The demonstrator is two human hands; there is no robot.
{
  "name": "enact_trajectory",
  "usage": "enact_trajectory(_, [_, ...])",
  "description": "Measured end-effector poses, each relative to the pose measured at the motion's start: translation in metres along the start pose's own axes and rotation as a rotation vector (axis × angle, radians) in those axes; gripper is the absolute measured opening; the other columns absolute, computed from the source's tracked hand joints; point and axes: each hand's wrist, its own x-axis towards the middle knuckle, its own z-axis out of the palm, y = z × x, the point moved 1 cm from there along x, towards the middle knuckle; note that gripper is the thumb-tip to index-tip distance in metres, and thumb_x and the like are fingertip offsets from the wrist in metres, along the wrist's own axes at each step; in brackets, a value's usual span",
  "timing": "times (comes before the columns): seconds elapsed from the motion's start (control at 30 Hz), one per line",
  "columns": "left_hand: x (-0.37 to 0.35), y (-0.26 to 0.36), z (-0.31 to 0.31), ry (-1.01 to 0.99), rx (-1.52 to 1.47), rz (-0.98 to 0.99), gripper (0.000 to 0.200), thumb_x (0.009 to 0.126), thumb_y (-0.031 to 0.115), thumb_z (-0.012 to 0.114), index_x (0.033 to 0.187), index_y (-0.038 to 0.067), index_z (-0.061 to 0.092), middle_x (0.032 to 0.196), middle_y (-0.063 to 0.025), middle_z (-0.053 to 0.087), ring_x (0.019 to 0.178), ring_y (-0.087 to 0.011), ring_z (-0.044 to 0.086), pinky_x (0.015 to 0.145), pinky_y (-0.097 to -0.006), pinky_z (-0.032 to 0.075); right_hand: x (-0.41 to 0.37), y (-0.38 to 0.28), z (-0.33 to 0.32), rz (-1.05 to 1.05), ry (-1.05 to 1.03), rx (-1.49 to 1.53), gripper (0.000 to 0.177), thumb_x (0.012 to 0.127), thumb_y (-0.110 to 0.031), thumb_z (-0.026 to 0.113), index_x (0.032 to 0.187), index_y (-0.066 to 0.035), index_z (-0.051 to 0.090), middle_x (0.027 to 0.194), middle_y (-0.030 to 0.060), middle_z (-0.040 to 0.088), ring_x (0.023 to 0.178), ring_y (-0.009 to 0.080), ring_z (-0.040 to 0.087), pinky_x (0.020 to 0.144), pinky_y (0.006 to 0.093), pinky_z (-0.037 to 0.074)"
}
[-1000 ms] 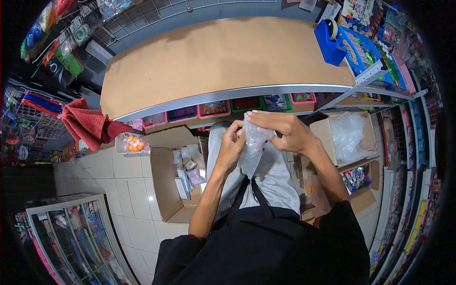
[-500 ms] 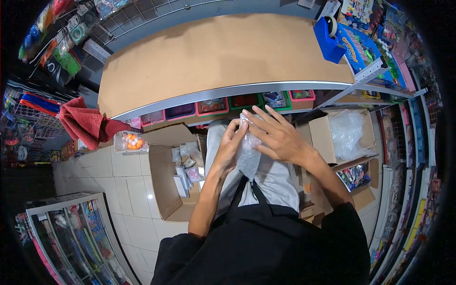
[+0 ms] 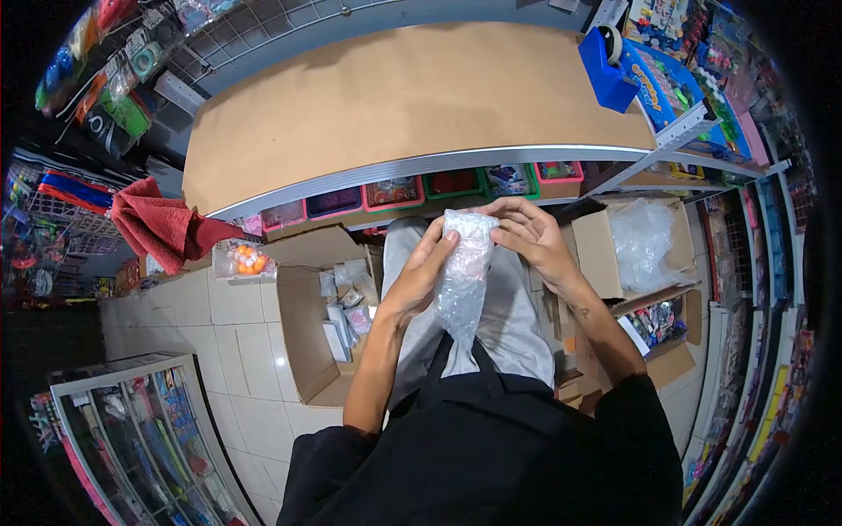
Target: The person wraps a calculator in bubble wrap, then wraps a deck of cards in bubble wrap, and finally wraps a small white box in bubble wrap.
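A piece of bubble wrap [image 3: 462,285] hangs above my lap, its upper part folded around something pinkish that I cannot make out. My left hand [image 3: 423,273] grips its left edge, the thumb lying on the front near the top. At the upper right edge, my right hand [image 3: 533,238] pinches the wrap between thumb and curled fingers. The lower end of the wrap dangles loose and narrows toward my waist.
Ahead stands a brown table [image 3: 412,96] with a blue tape dispenser [image 3: 607,74] at its right end. An open carton [image 3: 307,329] with small packets is on my left. To the right are a carton of bubble wrap [image 3: 645,245] and a red cloth [image 3: 158,226] hangs far left.
My right hand has drawn back from across the wrap to its right edge, its fingers now curled. More of the wrapped bundle's front shows. My left hand keeps its hold.
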Motion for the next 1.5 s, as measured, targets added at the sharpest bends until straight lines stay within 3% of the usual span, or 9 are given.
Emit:
enact_trajectory(0.13, [-0.004,0.006,0.002,0.012,0.051,0.025,0.047,0.106,0.024,0.049,0.149,0.016,0.032,0.120,-0.0115,0.061,0.104,-0.0176,0.064,0.088,-0.0318,0.054,-0.001,-0.013,0.000,0.071,-0.024,0.003,0.038,0.091,-0.007,0.071,0.126,-0.003,0.057,0.130,0.0112,0.060,0.122,0.0202,0.057,0.098,0.0328,0.049])
enact_trajectory(0.23, [0.001,0.018,0.007,0.034,0.025,0.026,0.048,0.106,0.020,0.047,0.150,0.019,0.028,0.120,-0.0140,0.061,0.100,-0.0205,0.067,0.085,-0.0342,0.057,-0.002,-0.017,0.000,-0.202,-0.010,-0.359,0.042,0.087,-0.006,0.074,0.125,-0.007,0.059,0.135,0.0117,0.057,0.125,0.0238,0.056,0.099,0.0351,0.049])
enact_trajectory(0.27, [0.004,0.022,0.012,0.082,-0.034,0.057,0.039,0.106,0.019,0.043,0.144,0.014,0.037,0.119,-0.0162,0.062,0.098,-0.0234,0.069,0.083,-0.0365,0.059,-0.004,-0.026,0.001,-0.459,-0.041,-0.781,0.045,0.083,-0.010,0.076,0.125,-0.012,0.061,0.139,0.0100,0.054,0.126,0.0273,0.055,0.100,0.0402,0.047])
enact_trajectory(0.37, [0.012,0.023,0.001,0.017,-0.107,0.026,0.031,0.107,0.020,0.041,0.136,0.009,0.046,0.117,-0.0159,0.064,0.099,-0.0243,0.069,0.083,-0.0365,0.060,-0.011,-0.036,0.005,-0.819,-0.167,-1.198,0.044,0.080,-0.015,0.076,0.122,-0.018,0.064,0.139,0.0073,0.055,0.125,0.0289,0.055,0.099,0.0449,0.044])
enact_trajectory(0.63, [0.017,0.014,0.000,0.043,-0.167,0.080,0.026,0.104,0.017,0.044,0.128,0.007,0.050,0.119,-0.0238,0.065,0.104,-0.0274,0.069,0.085,-0.0371,0.059,-0.012,-0.013,0.023,-1.135,-0.203,-1.291,0.024,0.075,-0.018,0.071,0.098,-0.018,0.072,0.107,-0.0015,0.068,0.111,0.0162,0.060,0.090,0.0407,0.046])
enact_trajectory(0.77, [0.016,0.014,-0.004,0.055,-0.122,0.080,0.025,0.102,0.012,0.048,0.127,0.008,0.051,0.115,-0.0205,0.066,0.098,-0.0235,0.069,0.082,-0.0332,0.059,-0.008,-0.016,0.026,-1.152,-0.289,-1.264,0.017,0.077,-0.018,0.069,0.093,-0.015,0.072,0.115,-0.0023,0.070,0.112,0.0160,0.060,0.092,0.0393,0.045])
enact_trajectory(0.97, [0.012,0.012,0.003,0.084,-0.060,0.108,0.025,0.098,0.008,0.057,0.122,0.006,0.054,0.113,-0.0067,0.062,0.099,-0.0116,0.061,0.083,-0.0247,0.050,-0.001,-0.036,0.030,-0.946,-0.490,-1.201,0.022,0.076,-0.012,0.070,0.097,-0.015,0.074,0.126,-0.0042,0.068,0.127,0.0181,0.056,0.103,0.0459,0.038])
enact_trajectory(1.3, [0.008,0.009,0.013,0.194,-0.168,0.267,0.025,0.094,0.002,0.062,0.117,0.008,0.055,0.117,-0.0049,0.057,0.104,-0.0117,0.059,0.088,-0.0260,0.048,0.009,-0.022,0.020,-0.707,-0.323,-1.062,0.031,0.073,-0.015,0.077,0.105,-0.015,0.076,0.123,0.0026,0.070,0.122,0.0170,0.059,0.108,0.0493,0.032])
enact_trajectory(1.5, [0.010,-0.018,-0.010,0.112,-0.022,0.253,0.008,0.095,0.005,0.064,0.103,0.006,0.061,0.101,-0.0023,0.060,0.097,-0.0099,0.058,0.082,-0.0237,0.045,0.014,-0.029,0.013,-0.711,-0.313,-1.141,0.027,0.073,-0.025,0.080,0.095,-0.010,0.077,0.117,0.0062,0.068,0.117,0.0227,0.057,0.106,0.0489,0.030])
